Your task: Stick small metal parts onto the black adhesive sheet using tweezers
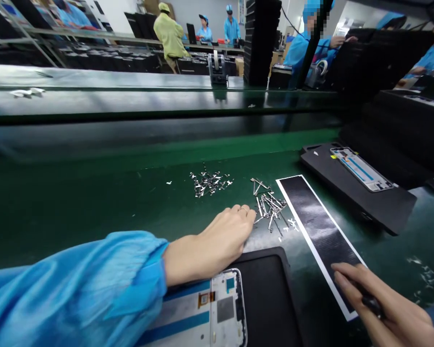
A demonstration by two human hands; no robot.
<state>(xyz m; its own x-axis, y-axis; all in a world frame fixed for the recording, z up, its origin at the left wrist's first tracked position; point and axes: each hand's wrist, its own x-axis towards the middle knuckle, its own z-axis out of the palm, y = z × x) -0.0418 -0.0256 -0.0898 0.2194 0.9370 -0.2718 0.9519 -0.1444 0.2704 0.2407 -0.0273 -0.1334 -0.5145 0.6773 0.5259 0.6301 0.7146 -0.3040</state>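
My left hand point(220, 236), in a blue sleeve, reaches across a phone frame point(224, 308) with blue strips, which lies on a black tray point(267, 294). Its fingers are curled down at the edge of a pile of small thin metal strips point(273, 207); the fingertips are hidden, so I cannot tell what they hold. At the lower right, my right hand point(386, 301) is closed around a black tool point(372, 306), mostly covered by the fingers. That hand is over the lower end of a long black sheet with a white border point(318, 226).
Another pile of small parts point(210, 183) lies on the green table point(94, 193). To the right, a second phone frame point(365, 168) rests on a black tray point(369, 202). Behind stand a tape dispenser point(217, 67) and stacked black trays point(262, 43). Several people work in the background.
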